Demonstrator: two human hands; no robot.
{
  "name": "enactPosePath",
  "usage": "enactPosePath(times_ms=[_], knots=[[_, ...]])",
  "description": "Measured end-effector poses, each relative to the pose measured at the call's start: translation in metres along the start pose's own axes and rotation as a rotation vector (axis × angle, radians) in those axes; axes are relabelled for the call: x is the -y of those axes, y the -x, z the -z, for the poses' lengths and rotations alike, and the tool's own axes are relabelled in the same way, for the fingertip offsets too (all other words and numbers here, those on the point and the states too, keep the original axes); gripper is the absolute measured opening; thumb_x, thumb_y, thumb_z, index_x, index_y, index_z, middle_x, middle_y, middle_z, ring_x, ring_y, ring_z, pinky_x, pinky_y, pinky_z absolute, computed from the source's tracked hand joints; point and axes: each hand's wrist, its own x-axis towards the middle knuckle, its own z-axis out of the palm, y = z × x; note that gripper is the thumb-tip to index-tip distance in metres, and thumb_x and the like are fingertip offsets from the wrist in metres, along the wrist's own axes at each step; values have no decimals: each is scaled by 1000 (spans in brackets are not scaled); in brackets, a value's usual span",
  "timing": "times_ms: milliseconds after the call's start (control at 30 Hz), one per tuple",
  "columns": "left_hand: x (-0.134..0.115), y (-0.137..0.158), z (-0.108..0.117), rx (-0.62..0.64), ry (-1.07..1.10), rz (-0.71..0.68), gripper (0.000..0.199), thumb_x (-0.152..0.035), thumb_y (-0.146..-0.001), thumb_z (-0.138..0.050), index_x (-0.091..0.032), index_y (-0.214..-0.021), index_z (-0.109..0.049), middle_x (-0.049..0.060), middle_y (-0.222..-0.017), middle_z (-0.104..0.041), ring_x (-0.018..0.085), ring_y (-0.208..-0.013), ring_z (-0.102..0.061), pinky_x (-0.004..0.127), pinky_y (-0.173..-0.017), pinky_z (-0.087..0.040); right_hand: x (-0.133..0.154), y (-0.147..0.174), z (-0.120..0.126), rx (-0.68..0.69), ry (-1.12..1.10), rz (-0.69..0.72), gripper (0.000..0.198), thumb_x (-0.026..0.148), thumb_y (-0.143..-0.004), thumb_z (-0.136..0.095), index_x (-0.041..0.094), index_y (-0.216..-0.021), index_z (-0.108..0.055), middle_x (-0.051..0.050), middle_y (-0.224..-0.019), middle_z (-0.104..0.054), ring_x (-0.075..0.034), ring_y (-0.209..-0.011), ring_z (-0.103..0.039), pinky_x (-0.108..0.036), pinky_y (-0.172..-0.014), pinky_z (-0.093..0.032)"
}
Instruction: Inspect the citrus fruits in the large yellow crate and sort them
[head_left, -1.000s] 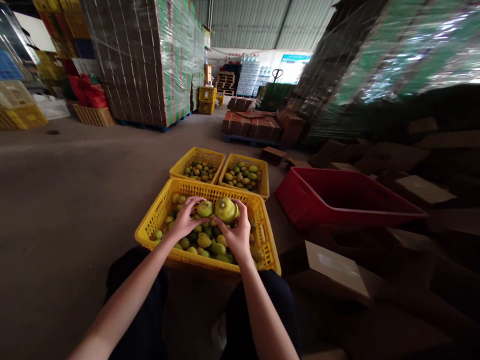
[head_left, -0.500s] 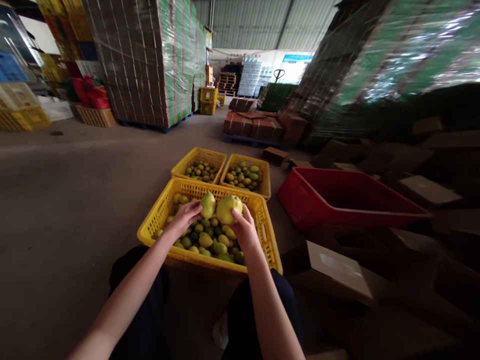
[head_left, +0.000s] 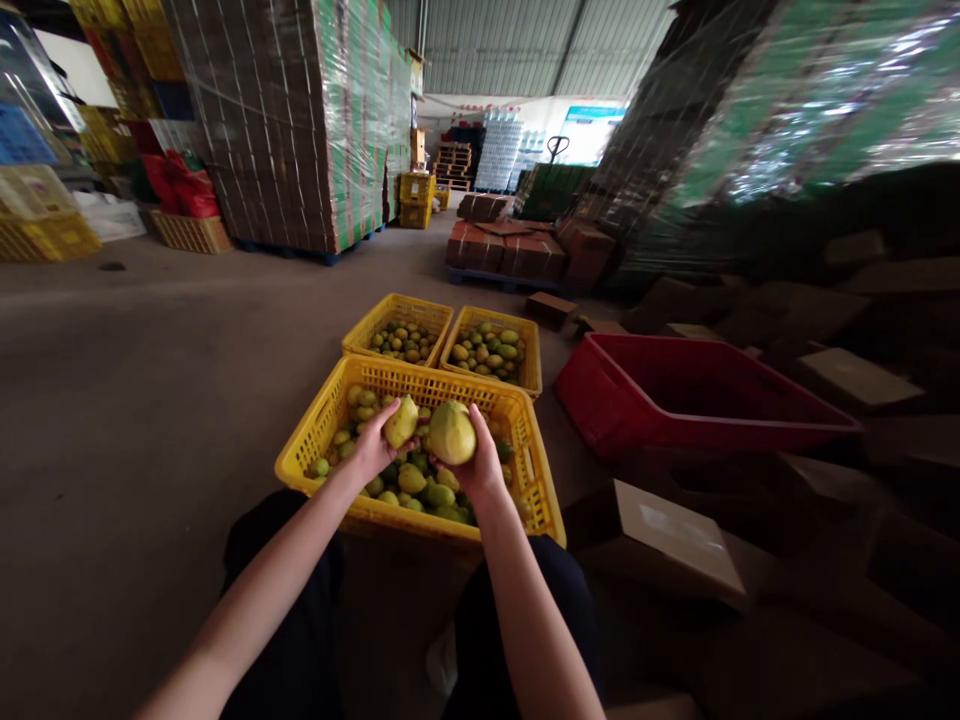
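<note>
My left hand (head_left: 377, 443) is closed around a smaller yellow-green lemon (head_left: 402, 422). In my right hand (head_left: 481, 460) sits a larger, rounder yellow-green citrus fruit (head_left: 453, 433), with the thumb along its right side. Both fruits are held close together above a yellow plastic crate (head_left: 541, 478) between my knees. Inside it lie many loose green and yellow lemons (head_left: 411, 478), partly hidden by my hands.
Two more yellow crates, one at left (head_left: 360, 322) and one at right (head_left: 534, 350), hold similar fruit just beyond. A red tub (head_left: 622, 400) stands to the right, near cardboard boxes (head_left: 675, 540). Wrapped carton stacks (head_left: 262, 130) rise behind.
Both hands have turned the fruits and lowered them slightly toward me. The larger fruit shows a different side, and my fingers have shifted around it.
</note>
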Motion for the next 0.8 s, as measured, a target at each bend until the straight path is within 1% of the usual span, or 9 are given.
enactPosePath(times_ms=[67,100,233,333,433,533,633,733,800], knots=[[1,-1,-1,-56,17,13,29,-40,-84,-62,-13,-92,-69,5,-72,-71,12,-47,-59,22,-42,-47,0,0,-1,-1,-35,-5,41,56,-80,-64,17,-87,-67,-5,-71,-73,-17,-52,-65,-26,-38,-49],[1,-1,-1,-57,30,12,29,-42,-85,-61,-13,-86,-68,4,-69,-70,12,-46,-59,22,-41,-46,-1,-1,-1,-9,-51,-10,41,57,-80,-64,17,-87,-67,-4,-71,-73,-17,-53,-66,-26,-40,-50],[1,-2,0,23,47,-54,35,-46,-84,-61,-14,-70,-64,1,-62,-65,10,-45,-56,21,-40,-41,-4,-3,-3,-61,-93,-3,39,58,-79,-65,19,-84,-67,-2,-70,-73,-18,-57,-67,-27,-46,-53],[3,-3,3,67,-9,-118,37,-48,-80,-64,-14,-65,-64,2,-60,-64,11,-47,-56,21,-42,-40,-9,-4,-4,-81,-122,-21,38,57,-78,-66,19,-78,-66,-2,-64,-71,-20,-60,-69,-30,-52,-57],[5,-4,5,124,-71,-179,38,-48,-79,-65,-13,-63,-65,2,-58,-63,12,-48,-57,22,-43,-39,-13,-3,-3,-43,-137,-35,38,55,-77,-65,17,-74,-67,-4,-61,-69,-23,-65,-71,-33,-56,-58],[5,-3,6,166,-66,-181,37,-46,-80,-64,-14,-61,-65,2,-57,-63,12,-47,-56,22,-41,-39,-13,-2,-2,-8,-144,-13,36,53,-75,-66,16,-73,-69,-6,-62,-70,-24,-67,-71,-34,-57,-59],[2,-3,5,109,48,-100,33,-41,-83,-61,-14,-65,-65,2,-59,-64,11,-48,-57,21,-44,-44,-12,-2,-3,-11,-183,12,36,53,-76,-65,18,-79,-70,-4,-65,-71,-23,-65,-70,-35,-59,-59],[1,-4,3,10,190,-18,26,-36,-88,-55,-14,-83,-68,2,-68,-68,12,-55,-61,22,-51,-51,-13,-2,-4,-55,-263,11,35,54,-80,-60,22,-89,-69,-2,-72,-73,-21,-63,-69,-36,-60,-59],[0,-6,2,-22,248,-14,26,-34,-91,-50,-15,-96,-68,3,-74,-70,13,-61,-65,23,-55,-54,-14,-2,-6,-79,-306,-27,32,52,-82,-59,23,-90,-67,-3,-75,-74,-21,-66,-70,-36,-60,-59]])
